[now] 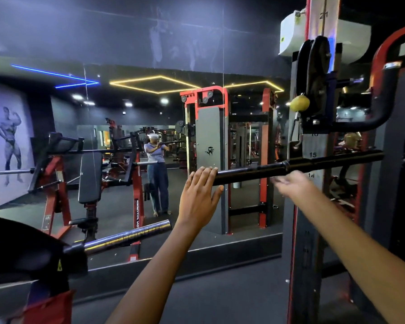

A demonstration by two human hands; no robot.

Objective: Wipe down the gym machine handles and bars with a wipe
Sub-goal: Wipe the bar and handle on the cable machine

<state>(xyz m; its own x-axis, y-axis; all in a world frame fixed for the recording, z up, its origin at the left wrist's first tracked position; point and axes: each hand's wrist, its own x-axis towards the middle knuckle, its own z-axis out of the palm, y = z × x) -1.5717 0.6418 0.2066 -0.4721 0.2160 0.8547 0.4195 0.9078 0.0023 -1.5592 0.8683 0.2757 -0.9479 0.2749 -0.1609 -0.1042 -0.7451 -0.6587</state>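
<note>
bar: black bar [297, 166] runs nearly level at about chest height, from the left hand across to the machine upright on the right, where its far end passes in front of the numbered scale.
left hand: left hand [200, 197] is at the bar's free end, fingers straight and together laid over the top, thumb spread out below; it steadies rather than clamps.
right hand: right hand [290, 184] is blurred with motion just under the middle of the bar; whether it is relaxed, curled, or holding anything i cannot tell.
wipe: no wipe can be made out; if there is one it is lost in the blur at the right hand.
handling: looks like a stiff, smooth coated metal tube, likely slick under a damp wipe; hung from the machine, it may swing or roll when pushed, so the steadying hand at the end seems needed.
where to hold: best judged as keeping the free end braced with the left hand and wrapping the wipe around the shaft, sliding along its length, with extra care at the collar near mid-bar.
other handles: curved black handle [381, 99] sits above on the right, near a plate [317, 78] stack.
surroundings: mirror [131, 141] ahead reflects the person and red-framed machines; a chrome bar [129, 237] lies low on the left.
</note>
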